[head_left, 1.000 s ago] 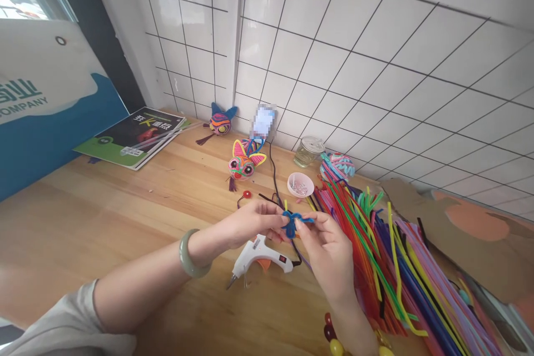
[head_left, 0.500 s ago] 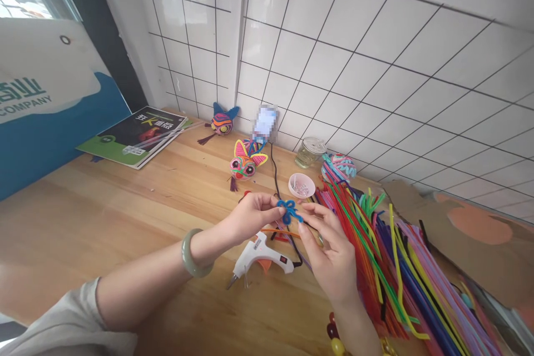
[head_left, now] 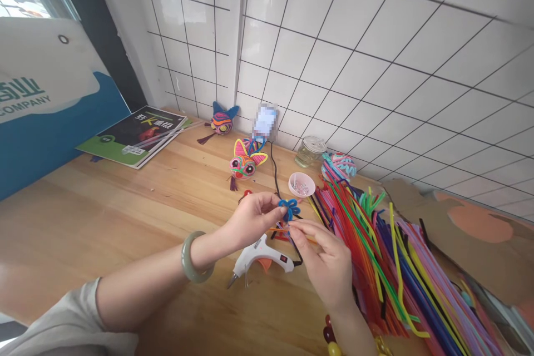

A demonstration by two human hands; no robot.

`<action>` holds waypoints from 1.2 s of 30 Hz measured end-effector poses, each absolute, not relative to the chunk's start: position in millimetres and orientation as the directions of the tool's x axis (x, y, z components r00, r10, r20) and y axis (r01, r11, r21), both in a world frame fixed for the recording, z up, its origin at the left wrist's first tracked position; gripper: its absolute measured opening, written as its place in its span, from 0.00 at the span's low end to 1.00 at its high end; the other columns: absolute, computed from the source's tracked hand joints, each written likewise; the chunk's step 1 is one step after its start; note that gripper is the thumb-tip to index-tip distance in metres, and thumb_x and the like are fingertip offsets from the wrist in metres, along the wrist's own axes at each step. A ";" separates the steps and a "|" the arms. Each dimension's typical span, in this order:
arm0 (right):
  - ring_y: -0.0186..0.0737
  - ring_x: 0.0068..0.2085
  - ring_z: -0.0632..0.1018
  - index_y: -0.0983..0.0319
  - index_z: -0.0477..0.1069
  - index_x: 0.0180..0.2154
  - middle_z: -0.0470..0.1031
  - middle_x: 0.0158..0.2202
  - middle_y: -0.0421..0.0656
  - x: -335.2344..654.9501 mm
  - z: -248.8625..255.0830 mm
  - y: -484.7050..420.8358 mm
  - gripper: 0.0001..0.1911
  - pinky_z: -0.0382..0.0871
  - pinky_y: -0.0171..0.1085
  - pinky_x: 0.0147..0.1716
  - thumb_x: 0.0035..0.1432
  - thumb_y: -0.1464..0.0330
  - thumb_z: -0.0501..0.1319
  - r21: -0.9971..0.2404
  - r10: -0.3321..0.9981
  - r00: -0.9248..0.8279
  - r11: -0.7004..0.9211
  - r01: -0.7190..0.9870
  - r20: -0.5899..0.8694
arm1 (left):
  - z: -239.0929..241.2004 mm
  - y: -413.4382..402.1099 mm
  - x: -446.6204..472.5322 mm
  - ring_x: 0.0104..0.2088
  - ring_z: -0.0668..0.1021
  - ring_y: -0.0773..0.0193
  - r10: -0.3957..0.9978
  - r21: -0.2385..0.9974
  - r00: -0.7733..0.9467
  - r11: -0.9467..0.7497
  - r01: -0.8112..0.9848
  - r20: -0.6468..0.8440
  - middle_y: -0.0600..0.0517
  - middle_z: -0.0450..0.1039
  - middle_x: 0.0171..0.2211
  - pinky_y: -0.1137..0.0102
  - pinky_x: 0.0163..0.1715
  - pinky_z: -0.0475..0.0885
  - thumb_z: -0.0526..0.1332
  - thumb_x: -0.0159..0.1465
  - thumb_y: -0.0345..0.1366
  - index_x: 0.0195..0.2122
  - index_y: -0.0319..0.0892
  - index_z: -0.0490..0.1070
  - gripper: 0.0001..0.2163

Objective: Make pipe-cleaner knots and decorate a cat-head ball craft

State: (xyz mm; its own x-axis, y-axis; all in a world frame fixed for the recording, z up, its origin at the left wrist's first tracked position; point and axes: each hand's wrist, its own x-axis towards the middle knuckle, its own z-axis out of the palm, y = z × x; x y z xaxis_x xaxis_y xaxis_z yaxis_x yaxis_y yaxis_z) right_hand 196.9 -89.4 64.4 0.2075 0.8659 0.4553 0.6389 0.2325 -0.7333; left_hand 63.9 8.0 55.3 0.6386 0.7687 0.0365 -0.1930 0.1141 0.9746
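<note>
Centre of the frame: the left hand [head_left: 250,217], a pale green bangle [head_left: 192,256] on its wrist, has its grip closed on a small blue flower [head_left: 289,208] of twisted pipe cleaner, pinched between thumb and fingertips and held up above the table [head_left: 104,217]. Coming in from the bottom edge, the right hand [head_left: 329,261] stretches its fingers out just under the flower. Whether that grip has actually closed on anything, I cannot tell; the fingertips hide it.

Right below both hands a white glue gun [head_left: 261,256] lies on the wood, nozzle towards the lower left. To the right spreads a big heap of pipe cleaners [head_left: 387,256] in red, green, yellow, blue and purple. Just above the flower sits a pink bowl [head_left: 301,183], with a glass jar [head_left: 311,151] beyond it at the tiled wall [head_left: 354,39].

Writing now. At the left edge leans a blue and white board [head_left: 29,103], and "COMPANY" reads clearly on it. Beside it lies a dark book [head_left: 136,133] with large characters on the cover, too small to make out.
</note>
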 end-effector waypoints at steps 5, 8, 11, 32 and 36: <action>0.43 0.37 0.80 0.60 0.77 0.36 0.80 0.36 0.46 199.9 62.8 -91.8 0.08 0.76 0.43 0.40 0.57 0.65 0.61 -0.879 0.899 0.334 0.105 0.464 0.284 | 54.0 7.7 63.6 0.31 0.75 0.65 0.743 0.992 0.669 0.069 -0.103 0.018 0.50 0.74 0.27 0.71 0.34 0.70 0.62 0.58 0.44 0.29 0.37 0.70 0.13; 0.43 0.38 0.79 0.60 0.76 0.41 0.79 0.39 0.46 201.8 61.7 -92.1 0.11 0.76 0.43 0.41 0.56 0.65 0.62 -0.891 0.916 0.282 0.144 0.430 0.285 | 55.8 7.9 63.4 0.31 0.74 0.65 0.735 0.994 0.678 0.067 -0.089 0.011 0.50 0.73 0.28 0.71 0.34 0.69 0.61 0.59 0.43 0.29 0.37 0.69 0.12; 0.41 0.38 0.78 0.57 0.74 0.44 0.77 0.39 0.44 203.0 60.3 -91.6 0.14 0.76 0.42 0.41 0.54 0.67 0.64 -0.817 0.899 0.214 0.219 0.534 0.381 | 57.8 7.6 63.1 0.30 0.73 0.66 0.727 0.992 0.687 0.077 -0.096 0.010 0.50 0.72 0.28 0.71 0.33 0.69 0.61 0.59 0.41 0.30 0.36 0.69 0.11; 0.41 0.40 0.78 0.58 0.72 0.41 0.78 0.37 0.45 209.1 54.0 -86.8 0.09 0.74 0.42 0.41 0.59 0.74 0.57 -0.409 0.728 0.045 0.333 0.850 0.684 | 54.1 9.0 64.5 0.27 0.71 0.69 0.633 0.979 0.774 0.176 -0.107 -0.029 0.52 0.71 0.26 0.73 0.29 0.65 0.65 0.54 0.48 0.32 0.36 0.70 0.17; 0.40 0.40 0.78 0.58 0.71 0.40 0.77 0.37 0.44 207.6 55.9 -86.5 0.08 0.73 0.42 0.42 0.59 0.75 0.58 -0.463 0.741 0.067 0.344 0.817 0.668 | 54.3 9.6 63.8 0.26 0.69 0.70 0.645 0.980 0.762 0.182 -0.087 -0.052 0.53 0.71 0.25 0.74 0.28 0.64 0.65 0.55 0.45 0.30 0.36 0.70 0.15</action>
